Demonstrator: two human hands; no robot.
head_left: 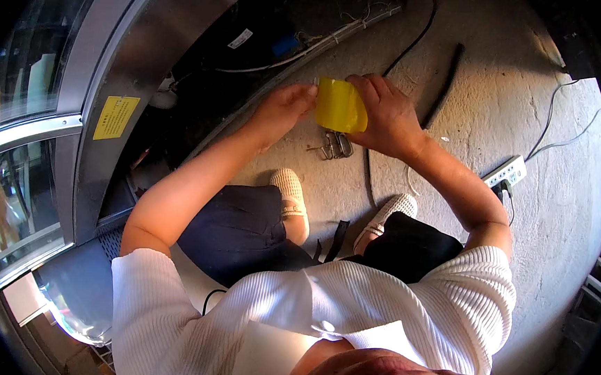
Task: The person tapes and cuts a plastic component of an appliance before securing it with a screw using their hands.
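In the head view my right hand grips a curved, glossy yellow plastic piece by its right side. The fingertips of my left hand are pinched at that piece's upper left edge; exactly what lies between them is small and hard to make out. Below the yellow piece, a small tangle of dark metal items lies on the concrete floor.
A metal-framed glass cabinet with a dark open base stands along the left. A black hose, loose cables and a white power strip with a plug lie on the floor. My feet in beige shoes are below my hands.
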